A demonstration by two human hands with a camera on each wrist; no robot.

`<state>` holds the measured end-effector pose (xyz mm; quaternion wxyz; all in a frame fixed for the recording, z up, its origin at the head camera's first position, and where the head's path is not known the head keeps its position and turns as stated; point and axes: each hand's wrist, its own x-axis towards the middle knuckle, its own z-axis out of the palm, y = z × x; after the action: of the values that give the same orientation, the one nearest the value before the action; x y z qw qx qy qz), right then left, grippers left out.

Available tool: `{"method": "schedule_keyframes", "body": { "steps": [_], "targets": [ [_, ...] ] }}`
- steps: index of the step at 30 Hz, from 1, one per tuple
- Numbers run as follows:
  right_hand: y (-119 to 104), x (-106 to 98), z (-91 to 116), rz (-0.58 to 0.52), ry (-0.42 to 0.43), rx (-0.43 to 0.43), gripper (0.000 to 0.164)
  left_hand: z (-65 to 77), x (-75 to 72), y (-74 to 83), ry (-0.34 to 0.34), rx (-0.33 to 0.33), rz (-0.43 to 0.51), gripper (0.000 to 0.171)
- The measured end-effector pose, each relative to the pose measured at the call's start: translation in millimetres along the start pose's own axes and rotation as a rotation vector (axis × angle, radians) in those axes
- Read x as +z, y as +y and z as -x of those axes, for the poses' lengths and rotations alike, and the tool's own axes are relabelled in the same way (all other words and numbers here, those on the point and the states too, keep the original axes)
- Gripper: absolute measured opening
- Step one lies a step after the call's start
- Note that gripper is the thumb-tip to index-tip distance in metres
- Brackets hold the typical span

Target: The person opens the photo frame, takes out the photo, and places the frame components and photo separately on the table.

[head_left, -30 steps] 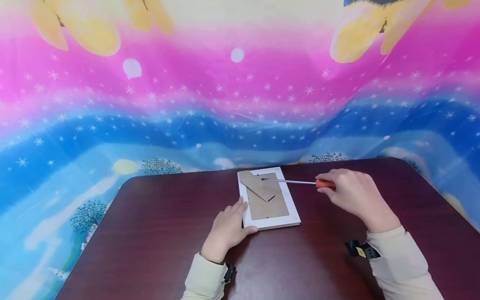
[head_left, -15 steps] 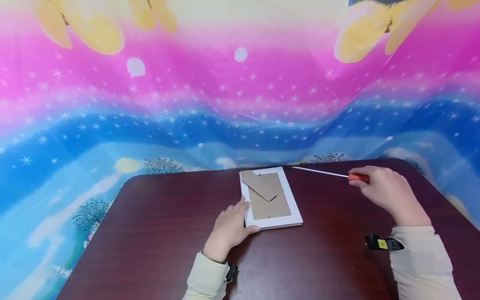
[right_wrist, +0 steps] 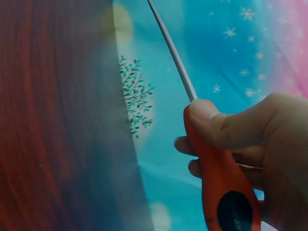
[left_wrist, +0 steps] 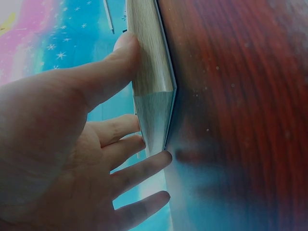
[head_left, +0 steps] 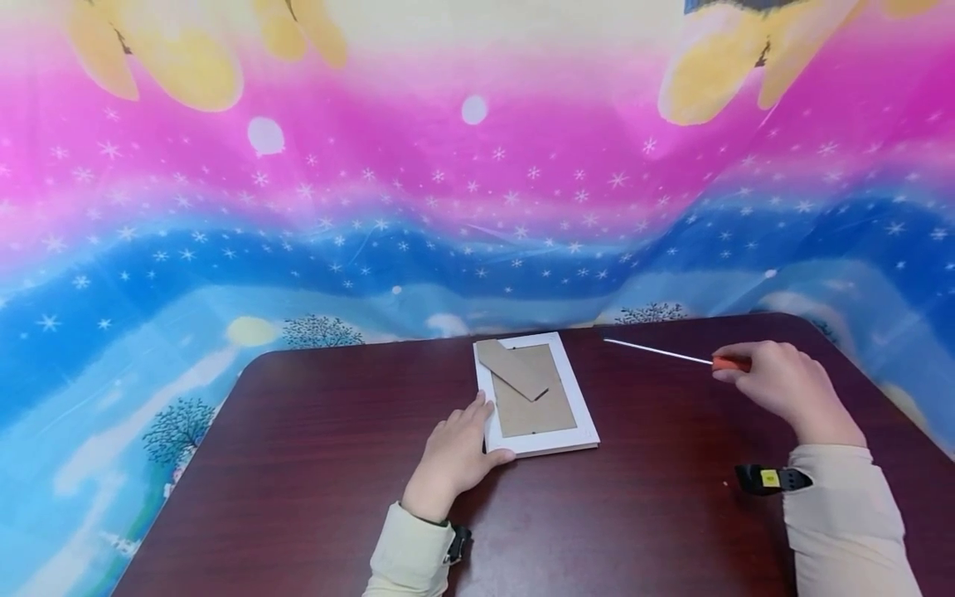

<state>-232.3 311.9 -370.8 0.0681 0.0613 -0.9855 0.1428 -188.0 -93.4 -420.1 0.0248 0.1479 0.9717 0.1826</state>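
A picture frame (head_left: 585,414) with a white border lies back-up on the table. Its brown backing board (head_left: 533,419) carries a slanted easel stand (head_left: 513,371). At the frame's near left corner rests my left hand (head_left: 455,456), its thumb on the near edge and its fingers spread along the left side. The left wrist view shows that thumb against the frame's wood-grained edge (left_wrist: 151,53). My right hand (head_left: 783,381) grips the orange handle of a screwdriver (right_wrist: 216,168), off to the right of the frame. The screwdriver's thin metal shaft (head_left: 656,350) points left, apart from the frame.
The dark reddish-brown table (head_left: 313,464) has rounded far corners. Behind it hangs a printed cloth (head_left: 418,182) in pink and blue with snowflakes, reaching down to the table's far edge. A black strap (head_left: 772,478) is on the right wrist.
My right hand has moved to the right with the screwdriver, taking its tip off the frame's back. The left hand and the picture frame stay in place.
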Motion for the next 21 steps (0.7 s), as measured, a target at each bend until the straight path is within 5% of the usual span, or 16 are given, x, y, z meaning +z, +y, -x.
{"method": "schedule_keyframes", "body": {
  "steps": [21],
  "targets": [
    [27.9,27.3,-2.1,-0.017,-0.047,0.087,0.040,-0.1,1.0,-0.9,-0.009,-0.008,-0.005,0.078]
  ]
}}
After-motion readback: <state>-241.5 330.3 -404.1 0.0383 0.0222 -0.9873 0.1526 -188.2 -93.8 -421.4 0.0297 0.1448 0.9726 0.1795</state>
